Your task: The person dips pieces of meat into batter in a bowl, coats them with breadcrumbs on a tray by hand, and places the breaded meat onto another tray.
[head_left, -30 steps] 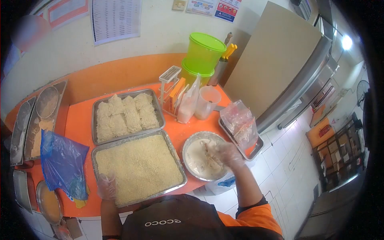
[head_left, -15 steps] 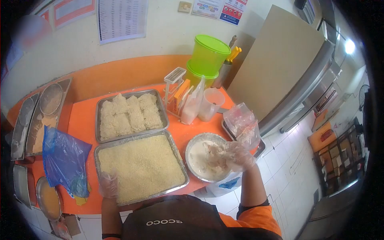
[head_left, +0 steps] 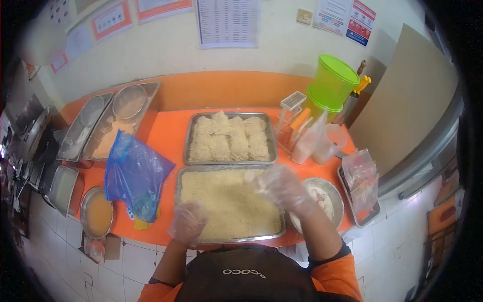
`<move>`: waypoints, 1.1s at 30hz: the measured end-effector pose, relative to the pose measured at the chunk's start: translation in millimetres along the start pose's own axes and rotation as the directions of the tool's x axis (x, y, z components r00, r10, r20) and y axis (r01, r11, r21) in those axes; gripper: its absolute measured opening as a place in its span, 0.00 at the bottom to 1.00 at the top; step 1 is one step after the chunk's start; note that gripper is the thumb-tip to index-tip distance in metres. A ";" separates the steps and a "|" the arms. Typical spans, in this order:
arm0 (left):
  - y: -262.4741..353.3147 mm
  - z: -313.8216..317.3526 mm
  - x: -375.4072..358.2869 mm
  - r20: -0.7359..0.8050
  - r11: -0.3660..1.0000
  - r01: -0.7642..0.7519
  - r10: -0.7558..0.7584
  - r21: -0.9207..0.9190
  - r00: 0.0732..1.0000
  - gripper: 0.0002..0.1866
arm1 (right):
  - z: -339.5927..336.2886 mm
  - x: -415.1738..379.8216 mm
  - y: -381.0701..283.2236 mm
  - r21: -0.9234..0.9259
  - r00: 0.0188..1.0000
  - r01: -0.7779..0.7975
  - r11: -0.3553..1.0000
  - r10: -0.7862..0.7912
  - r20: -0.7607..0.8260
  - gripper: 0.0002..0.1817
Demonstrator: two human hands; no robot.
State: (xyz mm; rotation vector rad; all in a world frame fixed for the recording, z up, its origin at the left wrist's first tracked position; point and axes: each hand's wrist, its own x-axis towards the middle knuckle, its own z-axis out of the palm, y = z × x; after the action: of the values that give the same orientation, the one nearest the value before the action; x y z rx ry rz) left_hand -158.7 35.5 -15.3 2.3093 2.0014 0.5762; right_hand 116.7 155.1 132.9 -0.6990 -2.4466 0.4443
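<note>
My right hand (head_left: 287,189), in a clear plastic glove, is over the upper right of a metal tray (head_left: 261,236) filled with pale breadcrumbs (head_left: 231,214). A whitish, batter-coated piece (head_left: 250,175) shows at its fingertips; its kind is hard to make out. Gloved too, my left hand (head_left: 187,221) rests at the tray's lower left edge, fingers loosely apart and nothing visible in them. A bowl of white batter (head_left: 327,201) stands right of the crumbs, partly behind my right forearm. Behind lies a second tray (head_left: 231,162) with several crumb-coated pieces (head_left: 216,138).
At left are a blue plastic bag (head_left: 133,168), metal bins with sieves (head_left: 130,100) and a bowl of orange-brown liquid (head_left: 98,214). Green tubs (head_left: 334,78), a clear jug (head_left: 329,143) and a rack (head_left: 292,121) stand back right. A small tray holds plastic bags (head_left: 360,176).
My right hand has moved left from the batter bowl to above the crumb tray, with a whitish piece at its fingers. My left hand stays by the tray's left edge. The view has turned left.
</note>
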 end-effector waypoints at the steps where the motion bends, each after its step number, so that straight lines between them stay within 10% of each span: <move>1: 12.3 -18.6 4.5 0.115 0.989 0.125 -0.115 -0.080 0.987 0.27 | 25.7 0.3 4.8 -0.076 0.997 0.079 0.994 -0.078 0.013 0.09; 4: 12.9 -13.3 3.2 0.242 0.960 0.260 -0.230 -0.101 0.943 0.44 | 77.5 -21.6 10.2 -0.117 0.978 0.181 0.977 -0.166 0.127 0.08; 8: 4.0 39.3 -5.0 0.173 0.979 0.094 -0.126 0.181 0.977 0.57 | 52.3 -61.4 27.2 0.185 0.969 -0.167 0.968 0.126 0.213 0.11; 11: 18.1 25.0 12.9 0.242 0.982 0.100 -0.138 0.160 0.960 0.57 | 11.7 -88.7 34.0 0.084 0.920 -0.336 0.938 0.308 0.243 0.09; 14: 2.8 46.3 20.0 0.470 0.967 0.211 -0.120 -0.146 0.875 0.48 | -9.1 -119.0 15.8 0.685 0.713 -0.560 0.465 0.692 0.113 0.14; 17: 3.2 51.1 39.8 0.590 0.794 0.531 -0.286 -0.296 0.755 0.42 | -5.0 -155.4 15.5 0.933 0.465 -0.356 0.046 0.875 0.134 0.23; 20: 16.1 41.6 55.1 0.266 0.654 0.305 -0.161 -0.692 0.950 0.36 | -4.1 -181.8 29.8 0.810 0.566 -0.505 0.299 0.823 0.050 0.35; 23: 13.2 80.1 78.4 -0.028 0.858 -0.077 0.073 -0.508 0.997 0.35 | -4.2 -198.8 35.8 0.577 0.657 -0.616 0.536 0.754 0.000 0.41; 26: 41.5 97.4 86.4 0.103 0.991 -0.062 0.050 0.121 0.993 0.39 | -2.0 -200.9 30.2 0.697 0.568 -0.595 0.399 0.823 0.013 0.40; 27: 39.5 99.3 90.5 0.241 0.982 -0.062 0.018 0.176 0.970 0.39 | -1.1 -200.6 27.9 0.777 0.518 -0.553 0.301 0.855 0.037 0.39; 29: 32.6 101.7 106.2 0.492 0.956 -0.086 -0.065 0.279 0.868 0.40 | -3.5 -204.7 27.3 0.550 0.632 -0.639 0.538 0.774 -0.022 0.35; 33: 11.7 51.5 92.9 0.280 0.987 -0.060 0.016 0.148 0.960 0.44 | 1.5 -228.8 48.9 0.362 0.688 -0.673 0.645 0.726 -0.013 0.30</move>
State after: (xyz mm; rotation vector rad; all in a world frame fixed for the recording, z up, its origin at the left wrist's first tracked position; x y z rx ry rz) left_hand -122.8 133.8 -36.5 2.3596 1.9339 0.0887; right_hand 297.6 65.3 14.8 -1.4723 -1.7857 1.0281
